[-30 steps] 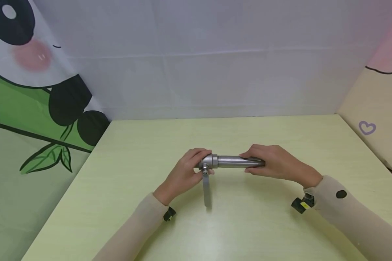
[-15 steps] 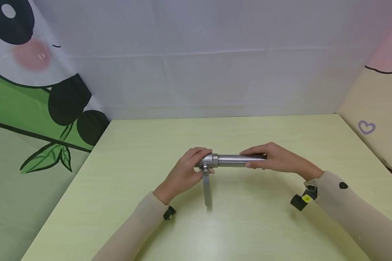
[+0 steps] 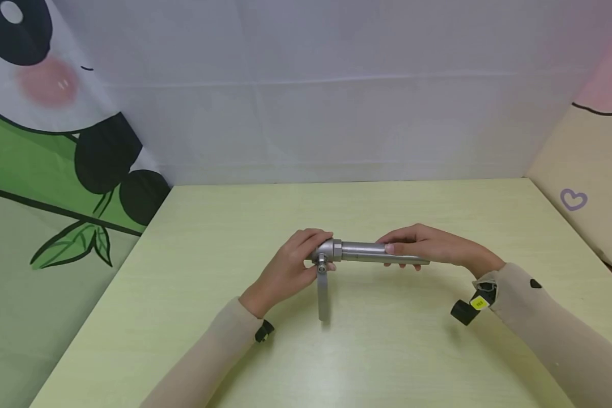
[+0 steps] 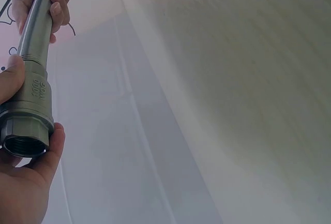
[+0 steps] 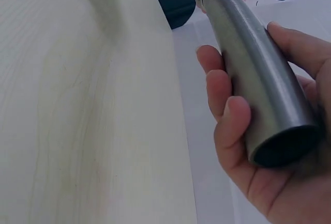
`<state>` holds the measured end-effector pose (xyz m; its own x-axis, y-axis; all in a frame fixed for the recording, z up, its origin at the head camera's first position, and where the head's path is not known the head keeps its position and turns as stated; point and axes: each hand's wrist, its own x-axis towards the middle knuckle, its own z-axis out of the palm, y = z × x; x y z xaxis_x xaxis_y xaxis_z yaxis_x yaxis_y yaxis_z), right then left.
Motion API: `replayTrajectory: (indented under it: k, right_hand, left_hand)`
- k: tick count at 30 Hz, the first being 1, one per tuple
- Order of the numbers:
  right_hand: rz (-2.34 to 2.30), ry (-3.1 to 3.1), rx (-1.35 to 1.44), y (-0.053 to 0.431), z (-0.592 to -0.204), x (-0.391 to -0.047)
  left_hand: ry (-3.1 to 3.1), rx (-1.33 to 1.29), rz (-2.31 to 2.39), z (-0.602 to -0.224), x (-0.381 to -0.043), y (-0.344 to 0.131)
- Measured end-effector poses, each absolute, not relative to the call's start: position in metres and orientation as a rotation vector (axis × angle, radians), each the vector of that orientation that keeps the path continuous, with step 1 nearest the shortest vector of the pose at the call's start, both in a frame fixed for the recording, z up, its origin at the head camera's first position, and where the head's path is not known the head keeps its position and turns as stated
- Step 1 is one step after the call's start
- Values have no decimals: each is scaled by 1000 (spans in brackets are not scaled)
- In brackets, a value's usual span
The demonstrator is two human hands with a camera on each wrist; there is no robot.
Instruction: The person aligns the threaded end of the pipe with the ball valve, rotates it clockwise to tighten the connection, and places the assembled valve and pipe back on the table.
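A silver metal ball valve (image 3: 327, 249) is joined to a smooth steel pipe (image 3: 359, 251), held level above the table. Its flat lever handle (image 3: 323, 297) points toward me. My left hand (image 3: 287, 266) grips the valve body from the left; the left wrist view shows thumb and fingers around the body (image 4: 31, 97) and an open threaded port (image 4: 25, 145). On the right, my right hand (image 3: 436, 245) holds the pipe, thumb on its near side. In the right wrist view, curled fingers (image 5: 230, 123) wrap the pipe (image 5: 258, 63), whose open end faces the camera.
A pale wood-grain table (image 3: 234, 215) lies below both hands. Behind it hangs a light grey cloth backdrop (image 3: 306, 124). Cartoon-printed panels stand at left (image 3: 41, 226) and right (image 3: 586, 164). A small black camera (image 3: 469, 309) sits on the right wrist.
My right hand has shifted its hold: the thumb moved up onto the pipe's near side, and the pipe's free end now shows below the palm. The left hand and valve stay nearly still.
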<state>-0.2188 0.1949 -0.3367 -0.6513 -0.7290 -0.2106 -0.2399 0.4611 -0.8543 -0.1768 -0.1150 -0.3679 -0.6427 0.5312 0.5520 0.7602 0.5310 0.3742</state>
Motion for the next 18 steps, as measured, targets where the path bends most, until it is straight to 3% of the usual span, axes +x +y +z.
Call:
replayTrajectory:
  k: [18]
  right_hand:
    - [-984, 2521, -1035, 185, -337, -201]
  left_hand:
    - [-2422, -1045, -860, -367, -176, -115]
